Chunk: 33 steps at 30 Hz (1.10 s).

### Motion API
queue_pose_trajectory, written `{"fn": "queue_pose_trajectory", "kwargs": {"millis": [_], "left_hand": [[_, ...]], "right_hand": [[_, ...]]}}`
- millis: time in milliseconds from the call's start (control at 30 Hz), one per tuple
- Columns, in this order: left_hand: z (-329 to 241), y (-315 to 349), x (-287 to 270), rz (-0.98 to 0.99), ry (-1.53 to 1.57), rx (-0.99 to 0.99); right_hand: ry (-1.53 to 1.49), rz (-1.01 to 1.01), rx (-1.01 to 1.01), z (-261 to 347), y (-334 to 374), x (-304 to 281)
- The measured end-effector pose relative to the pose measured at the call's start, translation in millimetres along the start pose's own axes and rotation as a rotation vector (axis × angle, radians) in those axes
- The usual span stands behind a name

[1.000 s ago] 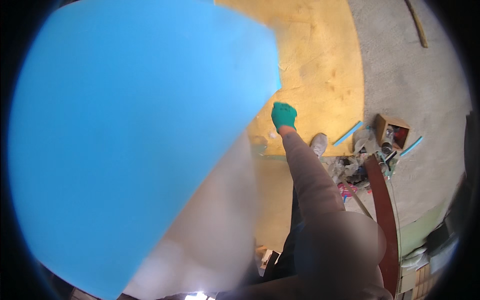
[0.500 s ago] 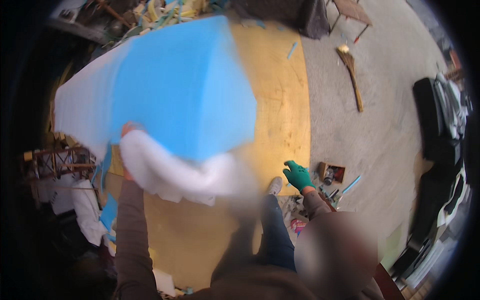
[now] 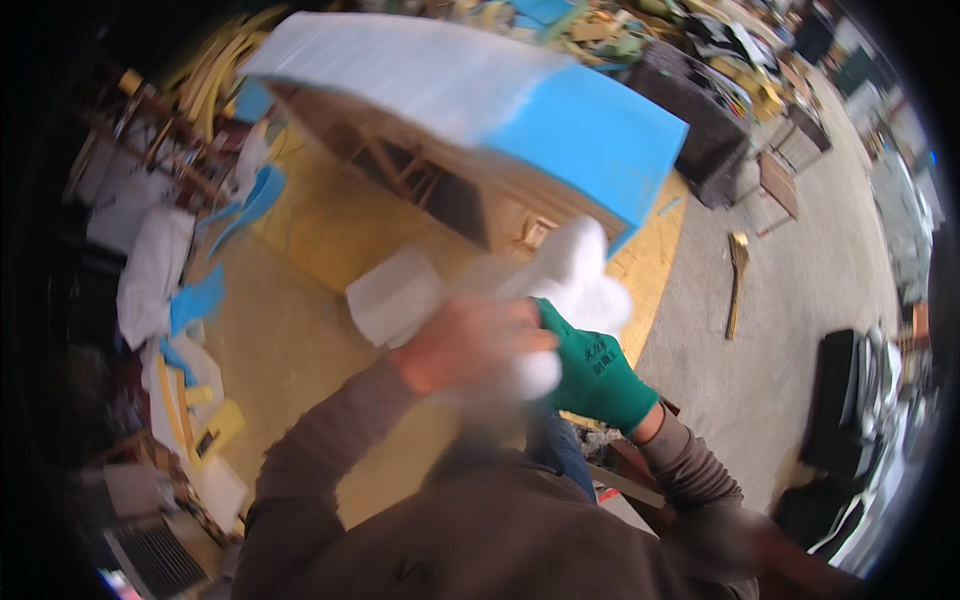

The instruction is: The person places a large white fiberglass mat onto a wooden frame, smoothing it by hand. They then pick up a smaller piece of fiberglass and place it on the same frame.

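A soft white sheet of wadding (image 3: 578,268) is bunched between my hands in front of my body, blurred by motion. My bare left hand (image 3: 465,342) has its fingers curled round the wadding. My right hand (image 3: 598,372), in a green glove, is closed on the same bunch, right beside the left; the wadding hides its fingertips. Beyond them stands a large wooden furniture frame (image 3: 480,205) with its open inside facing me. Blue foam (image 3: 595,135) covers its right end, and white wadding (image 3: 390,75) lies over the left part.
Under the frame lies a yellowish board (image 3: 310,210). Blue foam offcuts (image 3: 195,300) and yellow scraps (image 3: 218,428) are at the left. A broom (image 3: 737,285) and a small stool (image 3: 778,187) are on the concrete floor at right. Foam scraps pile up at the back.
The wadding has come away from the blue foam toward my body. My right hand, open and apart before, has joined the left and closed on it. The view has shifted, showing the frame's wooden inside.
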<state>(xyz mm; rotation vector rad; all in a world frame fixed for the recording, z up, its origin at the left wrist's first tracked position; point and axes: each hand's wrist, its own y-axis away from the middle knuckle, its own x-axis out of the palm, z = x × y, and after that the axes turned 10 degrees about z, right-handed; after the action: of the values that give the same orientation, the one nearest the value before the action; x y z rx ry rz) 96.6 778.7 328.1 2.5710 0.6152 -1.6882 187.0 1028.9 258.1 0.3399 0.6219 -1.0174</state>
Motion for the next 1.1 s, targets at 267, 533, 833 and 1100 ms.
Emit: {"fn": "queue_pose_trajectory", "kwargs": {"millis": [267, 533, 833, 1100], "left_hand": [[-32, 115, 57, -0.681, 0.202, -0.397], [31, 242, 249, -0.446, 0.306, -1.002], [195, 223, 244, -0.950, 0.390, -1.156], [243, 249, 382, -0.219, 0.520, -0.930]], "right_hand": [[-0.362, -0.153, 0.041, 71, 27, -73], [-0.064, -0.637, 0.228, 120, 86, -134], [0.092, -0.930, 0.404, 135, 166, -161], [0.089, -1.110, 0.557, 123, 229, -161]]}}
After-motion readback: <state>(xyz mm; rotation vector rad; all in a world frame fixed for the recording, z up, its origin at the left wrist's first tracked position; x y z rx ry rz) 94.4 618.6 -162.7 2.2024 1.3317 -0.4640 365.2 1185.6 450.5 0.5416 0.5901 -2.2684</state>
